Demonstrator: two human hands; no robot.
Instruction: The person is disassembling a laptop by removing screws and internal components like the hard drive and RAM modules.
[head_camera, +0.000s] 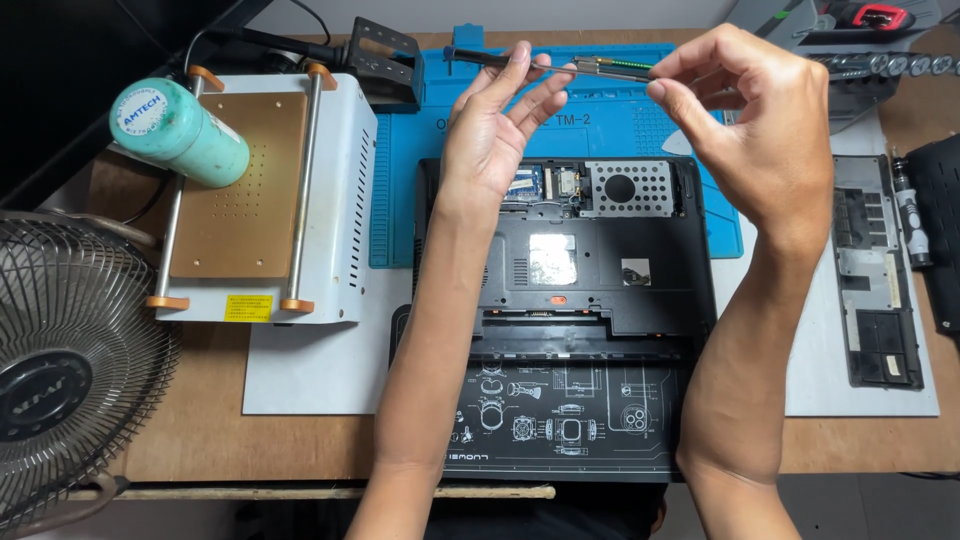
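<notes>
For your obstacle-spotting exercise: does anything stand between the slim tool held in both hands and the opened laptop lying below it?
Nothing visible does. The left hand and right hand hold the slim tool above the blue mat; only open air separates it from the laptop.

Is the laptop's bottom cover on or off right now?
Off: laptop lies underside up with its bay exposed; the cover panel rests apart, on the right.

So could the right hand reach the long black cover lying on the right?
Probably yes. The right hand is up pinching a thin tool, but the black cover lies uncovered right beside that forearm, with nothing between them.
</notes>
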